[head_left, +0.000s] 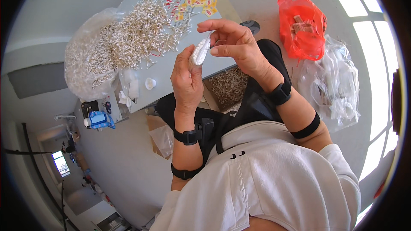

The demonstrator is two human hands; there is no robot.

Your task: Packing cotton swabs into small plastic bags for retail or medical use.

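Note:
My left hand (187, 79) is closed around a bundle of cotton swabs (199, 53), its round white tips facing up. To the right of the bundle is my right hand (239, 47), its index finger and thumb stretched apart. A thin, pale edge shows between the bundle and the right fingers; I cannot make out what it is. Beyond the hands, a big heap of loose cotton swabs (143, 32) covers much of the grey tabletop (171, 75). Part of the heap spills from a large clear plastic bag (77, 66) at the left.
Yellow-and-white packets (198, 1) lie at the table's far end. A small white round container (150, 83) stands near its front edge. Below is an open box of swabs (229, 85). On the floor at the right are a red plastic bag (304, 42) and clear bags (332, 81).

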